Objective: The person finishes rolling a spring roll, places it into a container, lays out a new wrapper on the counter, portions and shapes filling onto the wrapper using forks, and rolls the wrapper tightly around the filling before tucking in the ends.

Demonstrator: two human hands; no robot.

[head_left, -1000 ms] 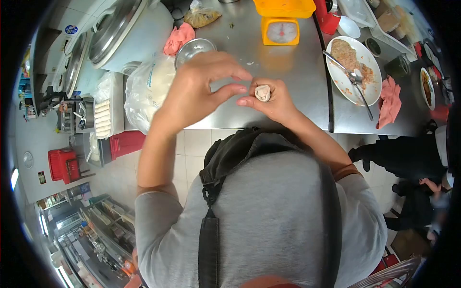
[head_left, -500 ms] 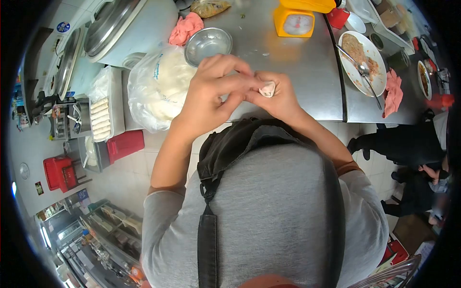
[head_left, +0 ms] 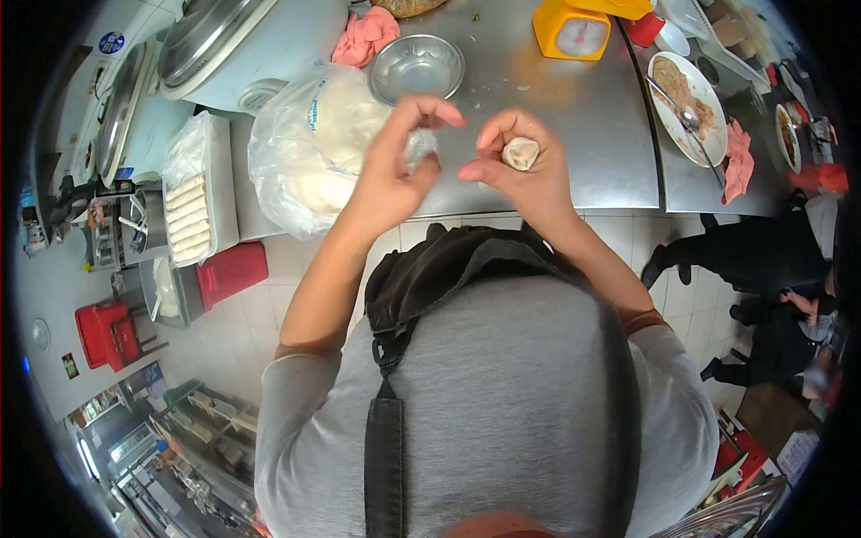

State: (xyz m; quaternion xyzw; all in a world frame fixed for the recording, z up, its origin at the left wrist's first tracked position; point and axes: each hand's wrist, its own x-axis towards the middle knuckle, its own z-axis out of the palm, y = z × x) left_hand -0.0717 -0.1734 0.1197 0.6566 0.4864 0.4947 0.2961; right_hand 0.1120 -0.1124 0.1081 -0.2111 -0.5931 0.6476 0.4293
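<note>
My right hand (head_left: pixel 538 170) has a small pale lump of dough (head_left: pixel 520 153) in its palm, with the fingers curled around it. The lump has an uneven, folded top. My left hand (head_left: pixel 395 166) is held apart from it, empty, its thumb and fingers curved with a gap between them. Just behind and beside my left hand lies a clear plastic bag (head_left: pixel 296 170) full of a soft white mass. Beyond that hand stands a shallow metal bowl (head_left: pixel 416 72), partly covered by nothing but its own rim's glare.
A white tray (head_left: pixel 224 179) of white rolls stands at the left. Along the back are a large lidded container (head_left: pixel 269 54), a pink cloth (head_left: pixel 366 38) and a yellow scale (head_left: pixel 574 36). A plate of food with a spoon (head_left: pixel 673 134) sits right. Other people stand at the right edge.
My left hand has come away from the lump and moved left, its fingers spreading. My right hand has shifted slightly right, still holding the lump. The view has shifted a little.
</note>
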